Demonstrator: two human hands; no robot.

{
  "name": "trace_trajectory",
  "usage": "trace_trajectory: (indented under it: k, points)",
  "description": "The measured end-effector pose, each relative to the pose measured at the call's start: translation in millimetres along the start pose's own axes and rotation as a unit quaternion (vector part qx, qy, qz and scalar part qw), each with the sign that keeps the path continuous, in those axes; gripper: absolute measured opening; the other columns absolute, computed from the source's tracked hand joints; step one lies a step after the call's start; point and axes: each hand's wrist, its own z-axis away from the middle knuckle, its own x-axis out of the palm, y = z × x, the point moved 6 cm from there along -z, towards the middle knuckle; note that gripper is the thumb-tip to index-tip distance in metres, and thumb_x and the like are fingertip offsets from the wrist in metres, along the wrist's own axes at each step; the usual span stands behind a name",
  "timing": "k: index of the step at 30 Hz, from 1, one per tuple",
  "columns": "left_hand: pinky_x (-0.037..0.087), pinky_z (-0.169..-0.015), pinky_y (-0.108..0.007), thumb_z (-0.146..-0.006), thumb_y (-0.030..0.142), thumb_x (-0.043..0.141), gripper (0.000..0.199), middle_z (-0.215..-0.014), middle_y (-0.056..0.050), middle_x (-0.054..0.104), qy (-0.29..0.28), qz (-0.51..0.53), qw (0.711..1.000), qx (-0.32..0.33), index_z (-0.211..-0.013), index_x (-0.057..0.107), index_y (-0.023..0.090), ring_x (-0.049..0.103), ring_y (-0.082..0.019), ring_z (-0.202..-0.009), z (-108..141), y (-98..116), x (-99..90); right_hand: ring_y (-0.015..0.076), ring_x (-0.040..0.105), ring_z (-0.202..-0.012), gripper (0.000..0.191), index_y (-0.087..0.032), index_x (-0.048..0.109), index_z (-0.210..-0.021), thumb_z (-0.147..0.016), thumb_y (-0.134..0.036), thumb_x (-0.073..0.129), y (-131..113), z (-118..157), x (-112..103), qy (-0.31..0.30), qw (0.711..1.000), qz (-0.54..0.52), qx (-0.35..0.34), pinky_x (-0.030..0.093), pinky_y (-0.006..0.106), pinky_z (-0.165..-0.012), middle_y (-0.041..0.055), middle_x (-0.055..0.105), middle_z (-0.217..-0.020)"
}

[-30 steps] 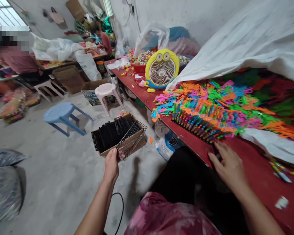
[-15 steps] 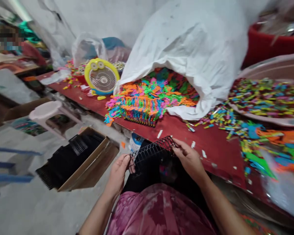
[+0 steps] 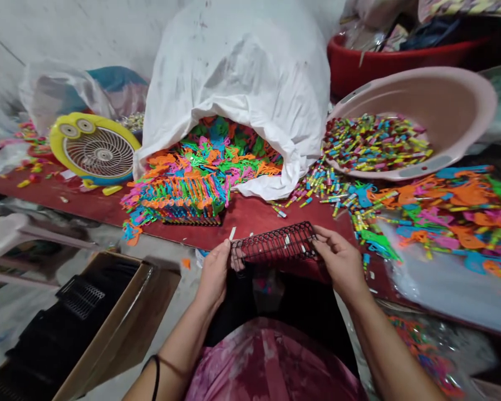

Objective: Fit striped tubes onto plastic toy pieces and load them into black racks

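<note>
Between my two hands is a black plastic rack (image 3: 273, 244), a long open grid with a row of rings along its top edge. My left hand (image 3: 214, 273) pinches its left end, and my right hand (image 3: 339, 260) grips the right end with thumb and fingers. The rack is level with the table's front edge, above my lap. Beyond it on the red table, a similar rack (image 3: 187, 224) stands filled with rows of colourful plastic pieces. Behind that, a white sack (image 3: 242, 72) lies with its mouth towards me, spilling loose orange, green, blue and pink plastic pieces (image 3: 217, 150).
A yellow fan (image 3: 102, 153) stands at left. On the right are a pale pink basin (image 3: 455, 122) of small wrapped sticks, a red tub (image 3: 401, 61), and scattered pieces on a plastic bag (image 3: 442, 289). An open cardboard box (image 3: 121, 328) of black racks sits lower left, near a stool (image 3: 4, 234).
The view has swung to the right, so the basin shows more fully. Both hands still hold the black rack, which is now over the table's front edge and more level.
</note>
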Motion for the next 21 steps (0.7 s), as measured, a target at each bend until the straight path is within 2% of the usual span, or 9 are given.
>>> trace_trajectory:
  k: [3, 5, 8, 10, 12, 14, 15, 17, 21]
  points:
    - [0.045, -0.057, -0.021, -0.082, 0.048, 0.068, 0.038, -0.075, -0.004, 0.069, -0.034, -0.011, 0.999, 0.009, -0.095, 0.070, 0.012, 0.057, -0.010, -0.059, 0.4, 4.7, 4.8, 0.0204, 0.070, -0.089, 0.046, -0.019, 0.066, -0.121, -0.079, -0.039, 0.073, -2.7, -1.2, -0.4, 0.005, 1.000, -0.006, -0.002, 0.059, 0.036, -0.080, 0.0099, 0.074, -0.106]
    - [0.049, -0.067, -0.024, -0.077, 0.039, 0.075, 0.034, -0.082, -0.004, 0.071, -0.042, -0.033, 0.998, 0.026, -0.100, 0.070, 0.015, 0.061, -0.012, -0.067, 2.1, 13.1, 2.6, 0.0203, 0.070, -0.092, 0.045, -0.021, 0.065, -0.123, -0.081, -0.037, 0.072, -9.3, 0.2, 0.1, -0.001, 1.000, 0.006, -0.020, 0.058, 0.037, -0.083, 0.0090, 0.073, -0.110]
    - [0.051, -0.087, -0.032, -0.080, 0.031, 0.073, 0.023, -0.097, -0.006, 0.072, -0.036, -0.140, 0.981, 0.132, -0.099, 0.073, 0.019, 0.065, -0.019, -0.090, 5.1, 36.5, -6.9, 0.0207, 0.069, -0.096, 0.029, -0.025, 0.069, -0.112, -0.085, -0.031, 0.070, -27.4, 4.6, -1.7, -0.013, 0.994, 0.059, -0.096, 0.055, 0.042, -0.092, 0.0056, 0.073, -0.107]
    - [0.048, -0.096, -0.037, -0.085, 0.028, 0.067, 0.015, -0.107, -0.007, 0.070, -0.019, -0.258, 0.930, 0.260, -0.096, 0.075, 0.022, 0.063, -0.022, -0.103, 9.3, 53.8, -14.0, 0.0228, 0.066, -0.106, 0.013, -0.025, 0.072, -0.099, -0.088, -0.025, 0.065, -41.5, 9.4, 1.3, -0.057, 0.977, 0.096, -0.184, 0.050, 0.045, -0.100, 0.0050, 0.072, -0.107]
    - [0.046, -0.099, -0.041, -0.088, 0.023, 0.061, 0.018, -0.116, -0.007, 0.067, 0.007, -0.378, 0.848, 0.372, -0.099, 0.075, 0.026, 0.059, -0.023, -0.111, 14.0, 60.5, -20.2, 0.0247, 0.061, -0.117, 0.015, -0.026, 0.072, -0.092, -0.090, -0.019, 0.059, -50.3, 16.0, 7.9, -0.113, 0.945, 0.146, -0.271, 0.046, 0.047, -0.104, 0.0053, 0.071, -0.112]
    - [0.047, -0.097, -0.042, -0.089, 0.018, 0.058, 0.026, -0.121, -0.007, 0.065, 0.017, -0.475, 0.769, 0.428, -0.106, 0.073, 0.029, 0.058, -0.023, -0.112, 15.7, 53.7, -24.9, 0.0249, 0.058, -0.121, 0.024, -0.027, 0.073, -0.097, -0.091, -0.014, 0.053, -50.5, 21.7, 14.4, -0.146, 0.909, 0.214, -0.328, 0.046, 0.047, -0.103, 0.0054, 0.069, -0.117]
    - [0.047, -0.096, -0.043, -0.088, 0.015, 0.057, 0.031, -0.122, -0.008, 0.064, 0.011, -0.512, 0.741, 0.435, -0.111, 0.071, 0.029, 0.058, -0.023, -0.112, 15.4, 46.8, -26.7, 0.0248, 0.058, -0.121, 0.029, -0.027, 0.072, -0.100, -0.090, -0.012, 0.051, -48.3, 23.8, 17.0, -0.151, 0.892, 0.251, -0.344, 0.046, 0.047, -0.101, 0.0055, 0.068, -0.119]
    - [0.047, -0.095, -0.043, -0.087, 0.010, 0.054, 0.042, -0.125, -0.009, 0.063, -0.007, -0.557, 0.712, 0.427, -0.122, 0.065, 0.029, 0.058, -0.024, -0.113, 14.8, 32.8, -29.9, 0.0246, 0.059, -0.119, 0.035, -0.028, 0.071, -0.107, -0.089, -0.009, 0.048, -41.9, 26.3, 21.1, -0.152, 0.867, 0.315, -0.356, 0.047, 0.046, -0.099, 0.0058, 0.067, -0.121]
    - [0.047, -0.098, -0.044, -0.087, 0.008, 0.048, 0.055, -0.136, -0.010, 0.057, -0.026, -0.575, 0.709, 0.407, -0.138, 0.052, 0.029, 0.056, -0.025, -0.121, 19.4, 19.7, -33.2, 0.0242, 0.060, -0.113, 0.041, -0.026, 0.070, -0.114, -0.089, -0.006, 0.044, -31.7, 28.8, 25.0, -0.151, 0.841, 0.380, -0.355, 0.049, 0.044, -0.095, 0.0069, 0.066, -0.122]
